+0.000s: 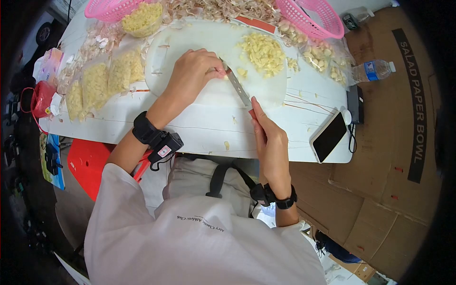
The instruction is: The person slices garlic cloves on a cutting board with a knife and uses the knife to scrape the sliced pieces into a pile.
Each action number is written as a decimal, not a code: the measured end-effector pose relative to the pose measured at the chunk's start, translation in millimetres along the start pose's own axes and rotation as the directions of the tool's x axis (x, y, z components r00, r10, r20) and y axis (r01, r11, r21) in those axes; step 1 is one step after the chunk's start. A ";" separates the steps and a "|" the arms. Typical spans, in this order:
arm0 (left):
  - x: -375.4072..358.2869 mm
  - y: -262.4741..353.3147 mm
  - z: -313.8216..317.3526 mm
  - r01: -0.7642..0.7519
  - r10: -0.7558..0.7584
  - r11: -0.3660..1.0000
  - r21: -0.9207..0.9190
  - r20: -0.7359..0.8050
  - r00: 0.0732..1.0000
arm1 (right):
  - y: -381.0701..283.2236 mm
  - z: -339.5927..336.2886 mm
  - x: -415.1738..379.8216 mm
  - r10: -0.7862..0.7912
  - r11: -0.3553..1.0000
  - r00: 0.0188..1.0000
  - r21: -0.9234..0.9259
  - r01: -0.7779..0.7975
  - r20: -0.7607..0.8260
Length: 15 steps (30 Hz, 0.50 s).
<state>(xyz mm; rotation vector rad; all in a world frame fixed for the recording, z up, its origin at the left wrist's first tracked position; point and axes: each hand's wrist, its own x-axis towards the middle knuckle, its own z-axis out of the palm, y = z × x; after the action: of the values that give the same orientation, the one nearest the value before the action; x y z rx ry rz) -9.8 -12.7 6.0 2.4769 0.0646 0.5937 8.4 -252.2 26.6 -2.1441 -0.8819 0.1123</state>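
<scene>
My right hand point(270, 135) is closed around the reddish handle of a knife point(237, 88). Its metal blade slants up and left over a white cutting board point(213, 97). At the tip end of the blade, my left hand point(202, 66) has its fingers bent and pressed together against it. Whatever small thing may be between those fingers is hidden. To the right of the blade lies a pile of sliced garlic point(263, 54), and a few pieces of garlic point(242, 72) sit close to the knife.
Bags of chopped garlic point(95, 85) lie left of the board, below a tub of chopped garlic point(141, 20). Garlic skins point(218, 9) cover the back, beside a pink basket point(316, 19). At right are bagged cloves point(325, 59), a bottle point(373, 70) and a phone point(328, 137).
</scene>
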 end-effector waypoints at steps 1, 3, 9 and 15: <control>0.0 -0.1 0.2 -0.003 0.003 1.000 -0.003 0.000 1.000 | -2.2 -0.9 0.9 -0.014 0.999 1.000 -0.043 0.015 0.015; 0.1 0.7 -1.3 -0.009 0.009 1.000 0.000 -0.003 1.000 | -3.9 0.9 1.7 -0.023 0.996 0.999 -0.086 0.025 0.031; -0.8 -1.0 1.5 -0.022 0.022 1.000 0.012 -0.028 0.999 | 5.0 21.7 10.0 -0.102 0.957 0.993 -0.266 0.116 0.066; -0.1 1.8 0.2 0.018 -0.017 0.999 0.030 -0.037 0.999 | 9.2 20.4 6.4 -0.071 0.907 0.994 -0.410 0.100 0.087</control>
<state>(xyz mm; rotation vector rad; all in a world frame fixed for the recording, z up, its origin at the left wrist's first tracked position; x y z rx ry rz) -10.0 -14.4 6.8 2.4926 0.1108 0.6353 11.1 -239.1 7.5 -2.5000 -1.1193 -0.0516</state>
